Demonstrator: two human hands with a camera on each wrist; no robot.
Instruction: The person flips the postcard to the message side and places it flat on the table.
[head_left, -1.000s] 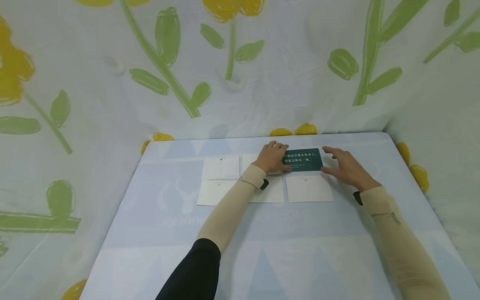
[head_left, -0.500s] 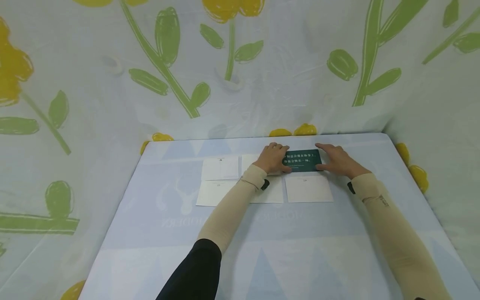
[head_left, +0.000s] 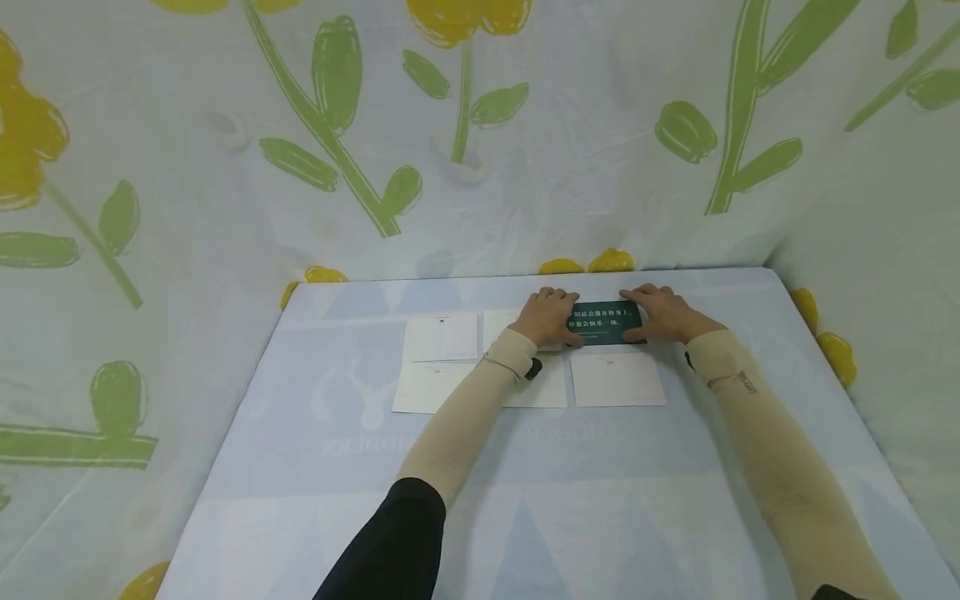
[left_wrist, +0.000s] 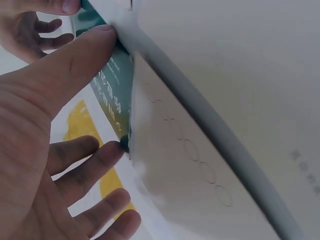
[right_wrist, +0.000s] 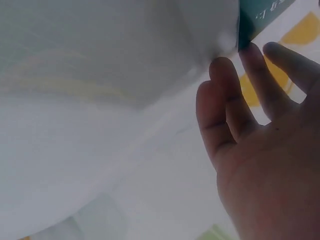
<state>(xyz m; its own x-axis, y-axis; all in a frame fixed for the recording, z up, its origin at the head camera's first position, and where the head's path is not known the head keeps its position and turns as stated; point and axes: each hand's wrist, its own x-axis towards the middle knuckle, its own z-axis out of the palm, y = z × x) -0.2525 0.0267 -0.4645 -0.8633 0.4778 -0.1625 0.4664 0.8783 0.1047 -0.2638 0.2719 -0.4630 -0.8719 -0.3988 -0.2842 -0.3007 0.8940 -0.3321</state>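
A dark green postcard with white printed lettering lies in the back row of cards on the table. My left hand holds its left end, thumb at the near corner and a finger at the far one; the left wrist view shows thumb and fingertip touching the green postcard. At the right end, my right hand grips it the same way, thumb near and fingers far. Fingertips reach a corner of the green postcard in the right wrist view, where the thumb is out of sight.
White cards lie flat in two rows: one at the back left, another partly under my left hand, and several in front, including the front right card. The table has a pale blue patterned cover; flowered cloth hangs behind its back edge.
My right hand has moved left from beside the green postcard onto its right end, fingers and thumb closing in on the corners. The left hand has stayed at the left end.
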